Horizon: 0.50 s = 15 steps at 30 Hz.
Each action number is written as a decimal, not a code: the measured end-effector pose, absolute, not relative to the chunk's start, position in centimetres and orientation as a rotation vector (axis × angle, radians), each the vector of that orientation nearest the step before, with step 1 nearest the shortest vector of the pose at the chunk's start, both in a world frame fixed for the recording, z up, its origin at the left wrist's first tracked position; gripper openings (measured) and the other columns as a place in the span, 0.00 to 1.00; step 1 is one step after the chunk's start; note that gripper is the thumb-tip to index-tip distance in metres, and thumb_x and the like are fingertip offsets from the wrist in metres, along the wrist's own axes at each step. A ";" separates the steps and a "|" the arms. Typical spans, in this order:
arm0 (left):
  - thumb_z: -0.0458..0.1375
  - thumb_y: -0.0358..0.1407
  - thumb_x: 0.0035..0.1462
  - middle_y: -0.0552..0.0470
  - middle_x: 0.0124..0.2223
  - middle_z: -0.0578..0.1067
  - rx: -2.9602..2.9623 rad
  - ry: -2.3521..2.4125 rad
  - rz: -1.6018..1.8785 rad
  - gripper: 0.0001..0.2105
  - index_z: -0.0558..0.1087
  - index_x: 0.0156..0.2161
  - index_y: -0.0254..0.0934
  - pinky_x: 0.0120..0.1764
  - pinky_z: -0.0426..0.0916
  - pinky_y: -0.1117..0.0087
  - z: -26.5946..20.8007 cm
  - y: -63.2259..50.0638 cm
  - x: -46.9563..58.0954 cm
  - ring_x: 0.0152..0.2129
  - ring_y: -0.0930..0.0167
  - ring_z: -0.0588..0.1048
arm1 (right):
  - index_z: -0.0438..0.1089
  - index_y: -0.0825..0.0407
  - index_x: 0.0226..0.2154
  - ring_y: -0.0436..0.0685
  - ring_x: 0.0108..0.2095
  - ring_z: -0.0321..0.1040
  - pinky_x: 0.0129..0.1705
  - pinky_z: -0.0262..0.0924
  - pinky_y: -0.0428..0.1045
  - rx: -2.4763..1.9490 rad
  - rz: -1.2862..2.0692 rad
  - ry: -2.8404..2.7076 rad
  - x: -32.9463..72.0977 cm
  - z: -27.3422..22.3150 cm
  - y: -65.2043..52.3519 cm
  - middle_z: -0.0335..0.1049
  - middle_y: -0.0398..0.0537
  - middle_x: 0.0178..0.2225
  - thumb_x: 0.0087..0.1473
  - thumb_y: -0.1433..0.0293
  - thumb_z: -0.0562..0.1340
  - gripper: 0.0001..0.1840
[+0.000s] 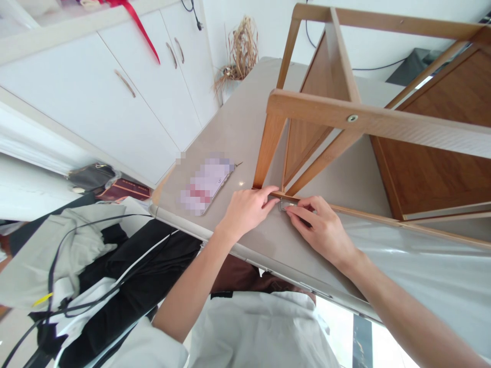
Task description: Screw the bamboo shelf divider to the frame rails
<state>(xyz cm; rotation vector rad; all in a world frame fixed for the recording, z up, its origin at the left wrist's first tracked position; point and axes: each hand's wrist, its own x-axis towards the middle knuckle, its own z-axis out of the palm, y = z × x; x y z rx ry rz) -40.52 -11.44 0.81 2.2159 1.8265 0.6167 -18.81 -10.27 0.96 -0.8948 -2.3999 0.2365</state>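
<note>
A wooden rack (pixel 316 115) with slanted legs and brown panels lies on the grey table (pixel 230 122). At its low front rail, my left hand (pixel 247 207) grips the corner beside a leg, thumb and fingers bent around the wood. Just right of it, my right hand (pixel 322 225) is closed, thumb and fingers pinching a small bent metal rod (pixel 283 205) that looks like a hex key. The rod's end meets the rail near my left thumb; the exact contact is too small to make out. A round metal bolt head (pixel 352 118) shows in the rack's upper rail.
Left of my hands lies a blurred, flat phone-like object (pixel 207 184), with a small screw (pixel 239 164) by its far end. White cabinets (pixel 115 87) border the table's left side. Clothes (pixel 57 245) and cables (pixel 115 286) are piled lower left. Dried stalks (pixel 243 48) stand behind.
</note>
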 end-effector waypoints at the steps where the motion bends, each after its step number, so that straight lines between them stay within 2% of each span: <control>1: 0.56 0.45 0.65 0.59 0.29 0.79 2.215 1.827 0.615 0.14 0.74 0.53 0.48 0.29 0.59 0.71 0.8 -11.4 -40.5 0.26 0.71 0.77 | 0.74 0.52 0.43 0.53 0.37 0.62 0.41 0.65 0.50 -0.893 0.230 -2.410 -18.9 1.0 -10.2 0.65 0.50 0.39 0.61 0.74 0.61 0.09; 15: 0.56 0.45 0.65 0.59 0.28 0.79 2.210 1.821 0.623 0.13 0.74 0.53 0.48 0.28 0.59 0.71 0.8 -11.4 -40.5 0.26 0.70 0.77 | 0.73 0.54 0.40 0.55 0.37 0.57 0.38 0.61 0.50 -0.907 -0.007 -2.515 -19.7 1.7 -10.7 0.63 0.52 0.38 0.61 0.76 0.59 0.08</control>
